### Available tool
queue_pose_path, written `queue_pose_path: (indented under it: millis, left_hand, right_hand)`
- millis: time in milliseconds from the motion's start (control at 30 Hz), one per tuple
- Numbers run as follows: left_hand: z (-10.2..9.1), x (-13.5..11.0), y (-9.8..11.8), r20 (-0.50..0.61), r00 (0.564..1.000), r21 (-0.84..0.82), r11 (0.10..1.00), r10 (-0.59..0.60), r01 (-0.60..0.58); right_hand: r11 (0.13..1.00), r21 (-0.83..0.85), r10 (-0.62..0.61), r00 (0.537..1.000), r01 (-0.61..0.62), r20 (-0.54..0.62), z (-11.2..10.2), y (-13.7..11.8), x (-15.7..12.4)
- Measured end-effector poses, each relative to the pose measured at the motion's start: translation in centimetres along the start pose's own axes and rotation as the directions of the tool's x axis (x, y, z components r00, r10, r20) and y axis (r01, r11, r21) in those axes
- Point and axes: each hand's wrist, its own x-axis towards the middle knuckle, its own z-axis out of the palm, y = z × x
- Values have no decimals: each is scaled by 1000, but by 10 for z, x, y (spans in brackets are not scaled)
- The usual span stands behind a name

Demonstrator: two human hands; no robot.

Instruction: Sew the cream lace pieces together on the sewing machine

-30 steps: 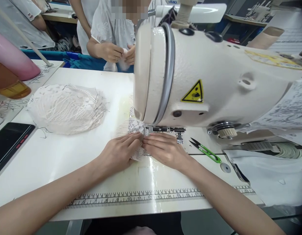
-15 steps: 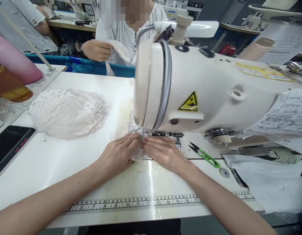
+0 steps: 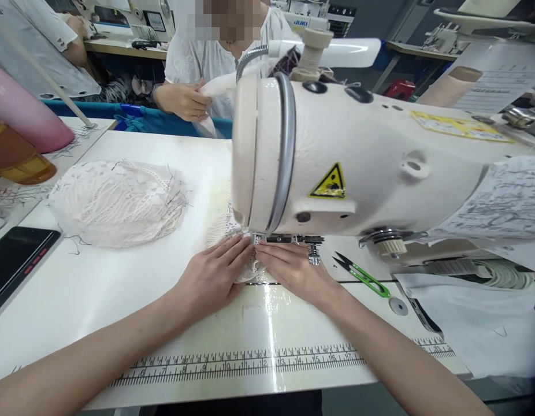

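My left hand [image 3: 213, 268] lies with fingers stretched out over a piece of whitish lace fabric [image 3: 251, 271], just left of the needle area. From the other side my right hand [image 3: 293, 270] rests flat, its fingertips touching the same fabric by the presser foot. Both hands are open and press down on the cloth; their thumbs are largely hidden. The fabric runs under the head of a white sewing machine [image 3: 337, 133], which covers its far part. The needle itself cannot be made out.
White lace pieces [image 3: 120, 202] lie in a pile at left, near a black phone [image 3: 20, 263]. Green thread snips [image 3: 365, 277] and a bobbin [image 3: 398, 306] lie at right. A printed ruler [image 3: 224, 367] runs along the front edge. Opposite, a co-worker's hand [image 3: 187, 101] holds white cloth.
Less of the lace shows between my hands, and my left fingers lie a little straighter. The co-worker's hand has moved slightly right with the cloth. The view has shifted a little.
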Motion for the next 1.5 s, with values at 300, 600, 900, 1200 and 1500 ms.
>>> queue_pose_path:
  millis: [300,600,900,1200,1500]
  left_hand:
    - [-1,2,3,-8,1000,25,1000,10,-9]
    - [2,4,2,11,1000,-20,999,-27,27]
    - [6,3,-3,13,999,-33,998,46,-46]
    - [0,-2,-18,19,985,-51,984,169,-168]
    - [-1,0,-20,7,998,-126,990,64,-63]
  right_hand:
    - [984,-161,80,997,-82,-19,-20,-7,7]
    - [980,-167,101,994,-106,-40,-17,-1,9]
    - [975,-208,71,996,-81,-53,-13,0,10]
    - [976,-220,1,999,7,36,0,-5,2]
    - [996,-83,-26,998,22,-49,1,-15,11]
